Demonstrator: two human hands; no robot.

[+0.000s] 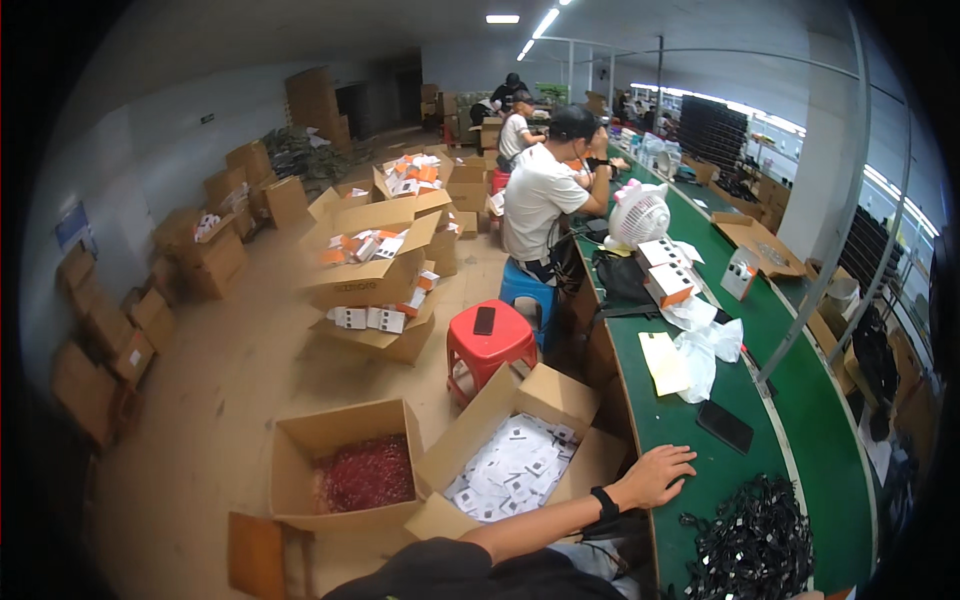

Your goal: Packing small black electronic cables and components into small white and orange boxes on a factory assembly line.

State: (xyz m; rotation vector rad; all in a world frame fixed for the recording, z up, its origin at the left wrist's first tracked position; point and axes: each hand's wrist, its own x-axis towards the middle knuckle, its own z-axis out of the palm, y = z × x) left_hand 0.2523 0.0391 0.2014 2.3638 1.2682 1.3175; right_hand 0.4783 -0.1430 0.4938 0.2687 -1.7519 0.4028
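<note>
My left hand (655, 477) rests at the near edge of the green-topped workbench (650, 425), palm down with its fingers stretched out. Nothing is held in it. A black band (605, 504) circles that wrist. Just beyond the fingers lies a black smartphone (725, 427). Nearer to me on the bench is a tangled heap of black cables (752, 540) with small plugs. My right hand cannot be made out; only a sliver of something pale and orange shows at the bottom right edge.
Left of the bench stand an open carton of white leaflets (515, 465) and a carton of red pieces (365, 475). A red stool (490, 340) bears a phone. Farther along are a white fan (638, 215), small boxes (668, 270), plastic bags (708, 355) and a seated co-worker (540, 200).
</note>
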